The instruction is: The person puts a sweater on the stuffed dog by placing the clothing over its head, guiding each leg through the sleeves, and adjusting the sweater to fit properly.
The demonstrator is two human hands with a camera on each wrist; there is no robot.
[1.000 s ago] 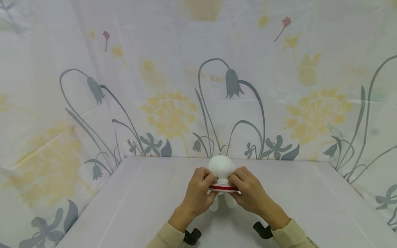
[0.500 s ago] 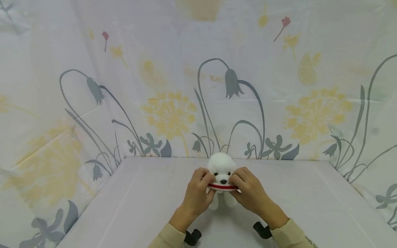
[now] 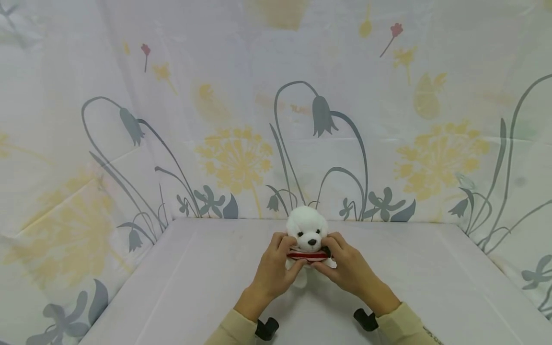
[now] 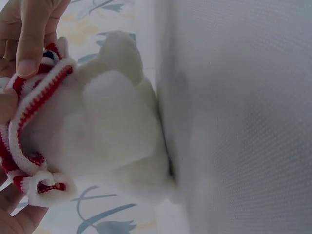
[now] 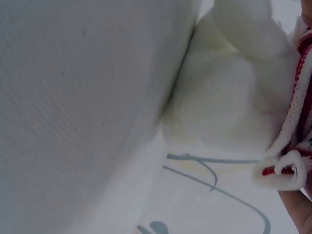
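Observation:
A white plush dog [image 3: 307, 223] sits upright on the table between my hands, its dark eyes and nose facing me. A red and white knitted sweater [image 3: 302, 256] is bunched round its neck, just under the muzzle. My left hand [image 3: 276, 268] pinches the sweater at the left side, thumb below and fingers above. At the right side my right hand [image 3: 351, 268] grips it the same way. In the left wrist view the dog's white body [image 4: 107, 126] shows bare below the sweater's ribbed edge [image 4: 41, 100]. A small knitted sleeve cuff [image 5: 282, 173] sticks out in the right wrist view.
The white-covered table [image 3: 207, 278] runs back to a flower-printed cloth [image 3: 237, 96] hung behind and at both sides. Black fittings [image 3: 267, 329] show by both wrists, near the beige sleeves [image 3: 233, 330].
The dog's face, hidden a second ago, has come into sight above the sweater: first the eyes and nose, now the whole muzzle. My thumbs have moved inward under the sweater's front.

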